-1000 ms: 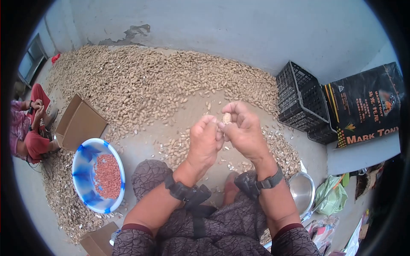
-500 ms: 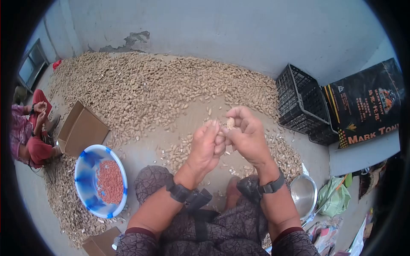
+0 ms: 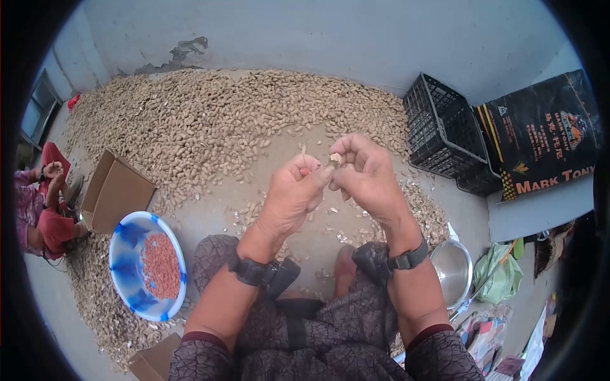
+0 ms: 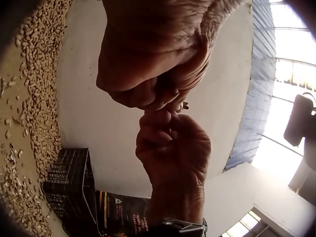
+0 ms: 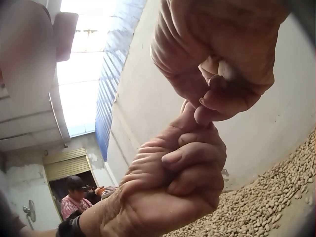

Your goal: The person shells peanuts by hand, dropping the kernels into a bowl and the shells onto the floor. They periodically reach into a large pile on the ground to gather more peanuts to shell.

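Observation:
In the head view both hands meet over the floor, fingertips close together. My left hand curls its fingers, and a reddish peanut kernel shows between its thumb and forefinger. My right hand pinches a pale, broken-looking peanut shell between thumb and fingers. From the left wrist, the left hand hangs above the right hand with fingertips meeting. The right wrist view shows the folded left fingers below the right hand; most of the pinched pieces are hidden there.
A large peanut heap lies along the wall. A blue-and-white basin with shelled kernels stands at left, near a cardboard box and another seated person. At right are black crates, a metal bowl and a green bag.
The peanut in the right hand looked whole a second ago and now shows a pale broken side. The left hand has shifted left, and a red kernel shows at its fingertips.

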Available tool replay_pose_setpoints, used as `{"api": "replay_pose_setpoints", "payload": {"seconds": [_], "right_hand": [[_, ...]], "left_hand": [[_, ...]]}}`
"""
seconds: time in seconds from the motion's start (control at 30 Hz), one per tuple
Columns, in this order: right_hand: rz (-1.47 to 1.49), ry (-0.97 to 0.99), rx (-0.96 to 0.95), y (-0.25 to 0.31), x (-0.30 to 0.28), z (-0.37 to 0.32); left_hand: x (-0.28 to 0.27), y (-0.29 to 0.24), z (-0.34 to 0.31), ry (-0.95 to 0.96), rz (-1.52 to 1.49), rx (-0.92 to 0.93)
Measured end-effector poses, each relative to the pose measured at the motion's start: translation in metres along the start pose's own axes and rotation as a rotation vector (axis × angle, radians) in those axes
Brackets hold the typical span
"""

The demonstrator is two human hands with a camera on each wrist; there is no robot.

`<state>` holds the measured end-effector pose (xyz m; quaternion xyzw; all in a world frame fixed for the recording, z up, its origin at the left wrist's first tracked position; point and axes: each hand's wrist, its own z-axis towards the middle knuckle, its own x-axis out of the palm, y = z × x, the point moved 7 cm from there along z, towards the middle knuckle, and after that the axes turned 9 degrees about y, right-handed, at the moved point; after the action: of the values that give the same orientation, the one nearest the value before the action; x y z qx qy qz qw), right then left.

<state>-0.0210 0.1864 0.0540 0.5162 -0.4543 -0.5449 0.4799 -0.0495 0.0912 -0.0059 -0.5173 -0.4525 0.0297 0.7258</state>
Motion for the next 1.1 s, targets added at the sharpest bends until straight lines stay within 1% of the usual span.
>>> {"api": "replay_pose_setpoints", "payload": {"seconds": [0.1,0.17,0.27,0.37,0.5,0.57,0.6,0.67,0.7,0.73,0.77,0.8,0.83,0.9,0.97,1.03,1.1], "right_hand": [[-0.008,0.002,0.000,0.000,-0.001,-0.001],[0.037,-0.011,0.037,0.000,-0.002,-0.002],[0.012,-0.042,0.056,0.000,-0.005,-0.002],[-0.011,-0.067,0.064,-0.002,-0.009,-0.001],[-0.001,-0.070,-0.008,-0.004,-0.001,0.000],[-0.095,-0.033,0.001,-0.013,0.003,0.004],[-0.091,-0.054,0.011,-0.014,0.004,0.005],[0.001,-0.009,0.044,-0.018,0.013,0.006],[-0.041,0.013,0.060,-0.016,0.016,0.005],[-0.085,0.037,0.077,-0.015,0.020,0.004],[-0.159,0.006,0.017,-0.012,0.022,0.005],[-0.238,-0.017,-0.041,-0.009,0.025,0.005],[-0.249,-0.025,-0.027,-0.016,0.029,0.006],[-0.640,-0.113,-0.247,-0.006,0.036,0.003],[-0.636,-0.099,-0.203,-0.011,0.038,0.001],[-0.634,-0.055,-0.111,-0.014,0.041,0.001],[-0.621,-0.070,-0.127,-0.017,0.039,0.000]], "left_hand": [[0.003,0.000,0.000,0.035,-0.013,0.023],[0.006,0.001,0.000,0.060,-0.016,0.019],[0.009,0.005,-0.003,0.067,-0.061,0.017],[0.009,0.006,-0.003,0.055,-0.046,0.024],[0.010,0.006,-0.006,0.038,-0.050,-0.026],[0.002,0.013,-0.006,0.026,-0.113,-0.043],[0.001,0.013,-0.006,0.036,-0.115,-0.064],[-0.001,0.009,-0.008,0.045,-0.129,-0.056],[-0.001,0.009,-0.008,0.062,-0.138,-0.079],[-0.006,0.008,-0.011,-0.007,-0.153,-0.083],[-0.014,0.008,-0.013,-0.077,-0.168,-0.083],[-0.021,0.010,-0.013,-0.066,-0.184,-0.097],[-0.031,0.013,-0.014,-0.062,-0.184,-0.118],[-0.035,0.020,-0.013,-0.054,-0.191,-0.140],[-0.042,0.021,-0.014,-0.164,-0.087,-0.133],[-0.042,0.025,-0.012,-0.187,-0.067,-0.158],[-0.041,0.026,-0.011,-0.212,-0.046,-0.179]]}}
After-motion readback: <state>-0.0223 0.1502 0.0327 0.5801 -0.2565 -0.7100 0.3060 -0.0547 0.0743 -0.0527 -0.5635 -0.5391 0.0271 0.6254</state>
